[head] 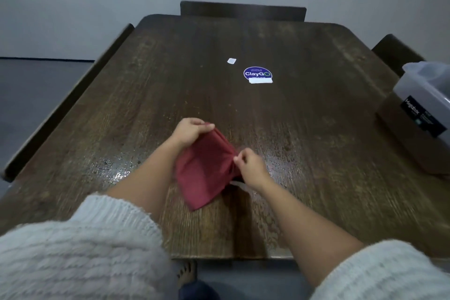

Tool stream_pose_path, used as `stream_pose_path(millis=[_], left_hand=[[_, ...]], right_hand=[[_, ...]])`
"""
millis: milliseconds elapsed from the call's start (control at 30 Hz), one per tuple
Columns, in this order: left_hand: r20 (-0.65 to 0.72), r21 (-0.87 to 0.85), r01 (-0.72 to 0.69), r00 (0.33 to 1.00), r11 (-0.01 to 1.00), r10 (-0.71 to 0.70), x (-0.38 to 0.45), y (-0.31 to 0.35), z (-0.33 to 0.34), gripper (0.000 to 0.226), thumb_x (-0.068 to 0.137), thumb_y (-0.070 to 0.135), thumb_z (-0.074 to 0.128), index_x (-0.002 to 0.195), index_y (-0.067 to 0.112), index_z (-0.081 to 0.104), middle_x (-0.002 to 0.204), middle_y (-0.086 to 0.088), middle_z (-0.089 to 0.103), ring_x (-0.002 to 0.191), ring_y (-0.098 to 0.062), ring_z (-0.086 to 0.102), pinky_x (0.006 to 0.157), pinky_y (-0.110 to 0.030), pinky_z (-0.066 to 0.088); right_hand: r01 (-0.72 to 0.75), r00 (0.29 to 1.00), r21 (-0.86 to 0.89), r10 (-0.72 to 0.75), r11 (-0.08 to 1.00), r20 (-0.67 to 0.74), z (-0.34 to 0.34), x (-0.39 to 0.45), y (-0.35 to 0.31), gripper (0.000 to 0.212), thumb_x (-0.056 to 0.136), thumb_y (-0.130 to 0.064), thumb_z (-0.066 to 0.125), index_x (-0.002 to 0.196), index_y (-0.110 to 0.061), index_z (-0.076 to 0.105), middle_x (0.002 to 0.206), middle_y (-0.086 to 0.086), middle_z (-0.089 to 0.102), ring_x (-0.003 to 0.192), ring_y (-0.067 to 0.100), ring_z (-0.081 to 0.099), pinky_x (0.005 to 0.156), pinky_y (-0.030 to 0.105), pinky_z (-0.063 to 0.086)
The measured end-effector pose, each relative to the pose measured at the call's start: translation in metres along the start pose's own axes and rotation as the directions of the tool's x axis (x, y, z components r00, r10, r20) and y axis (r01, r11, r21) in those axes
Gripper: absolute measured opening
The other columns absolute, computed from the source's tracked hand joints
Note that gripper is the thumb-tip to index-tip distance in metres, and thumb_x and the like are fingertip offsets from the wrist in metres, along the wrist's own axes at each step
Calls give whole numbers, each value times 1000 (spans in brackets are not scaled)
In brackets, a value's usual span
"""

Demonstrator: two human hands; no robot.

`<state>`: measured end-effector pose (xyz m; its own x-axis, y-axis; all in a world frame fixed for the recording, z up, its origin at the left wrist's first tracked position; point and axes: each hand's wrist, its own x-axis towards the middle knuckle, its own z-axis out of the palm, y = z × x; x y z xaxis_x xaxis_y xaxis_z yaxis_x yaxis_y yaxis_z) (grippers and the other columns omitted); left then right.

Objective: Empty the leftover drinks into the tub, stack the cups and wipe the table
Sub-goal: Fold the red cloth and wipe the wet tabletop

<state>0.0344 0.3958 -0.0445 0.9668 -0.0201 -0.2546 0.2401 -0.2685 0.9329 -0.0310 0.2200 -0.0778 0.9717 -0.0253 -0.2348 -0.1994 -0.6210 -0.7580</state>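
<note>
1. The tub [423,102] at the right edge of the frame is cut off, so only its near corner and part of its black label show; its inside cannot be seen.
2. The small print on the round blue sticker [257,73] at frame centre is too small to read, and a white strip covers its lower edge.
3. The red cloth [204,168] hides the counter [316,80] beneath it, and perhaps a white tag by the right hand [250,165].
4. Both sleeves in the lower corners are blurred.
</note>
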Motion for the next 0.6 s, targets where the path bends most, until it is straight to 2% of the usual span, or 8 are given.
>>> stream_pose_path(millis=[67,200,233,333,400,500,600], left_hand=[[-75,-47,-79,994,996,76,-5,20,-7,30,87,15,68,61,14,55,48,11,52,50,-2,47,51,-14,36],[-242,-148,-244,948,958,204,-10,50,-19,20,90,21,67,72,16,61,78,-2,55,74,-8,49,65,-21,37],[-262,-133,-281,935,951,239,-13,58,-21,20,90,23,67,73,14,62,79,-4,56,75,-10,49,66,-23,37],[-315,-76,-352,896,933,313,-18,73,-27,29,91,27,65,65,17,57,64,3,47,56,1,41,57,-19,33],[-351,-82,-371,879,925,322,-24,77,-27,30,90,26,66,63,19,56,60,6,45,49,3,39,52,-16,32],[-307,-205,-349,910,914,278,-37,64,-30,29,86,23,71,59,21,59,58,7,52,56,-3,46,58,-20,36],[-52,-267,-116,993,957,105,-55,22,-33,23,72,20,77,63,14,57,60,3,56,62,-12,51,62,-24,41]], right_hand=[[54,996,185,-39,981,-83,-24,10,-13,12,98,-18,55,86,-16,53,90,3,57,88,20,53,77,33,41],[232,966,263,-190,936,-177,-62,29,-44,28,95,-7,55,76,-28,51,79,-9,55,88,16,53,85,34,44],[265,958,276,-221,924,-181,-69,34,-53,29,95,-6,54,78,-29,52,80,-11,55,89,15,53,86,34,44],[362,926,291,-305,886,-221,-87,40,-74,22,96,-7,53,87,-27,57,83,-11,57,88,12,54,85,29,44],[409,909,310,-352,858,-223,-97,39,-80,13,97,-6,54,97,-18,60,79,-10,55,76,4,53,73,17,43],[408,912,393,-386,824,-139,-100,29,-73,12,96,-3,55,103,-12,59,72,-5,54,61,-3,49,61,13,39],[281,947,382,-319,880,40,-87,18,-42,16,94,-2,59,103,-15,57,67,1,47,56,4,45,56,20,37]])
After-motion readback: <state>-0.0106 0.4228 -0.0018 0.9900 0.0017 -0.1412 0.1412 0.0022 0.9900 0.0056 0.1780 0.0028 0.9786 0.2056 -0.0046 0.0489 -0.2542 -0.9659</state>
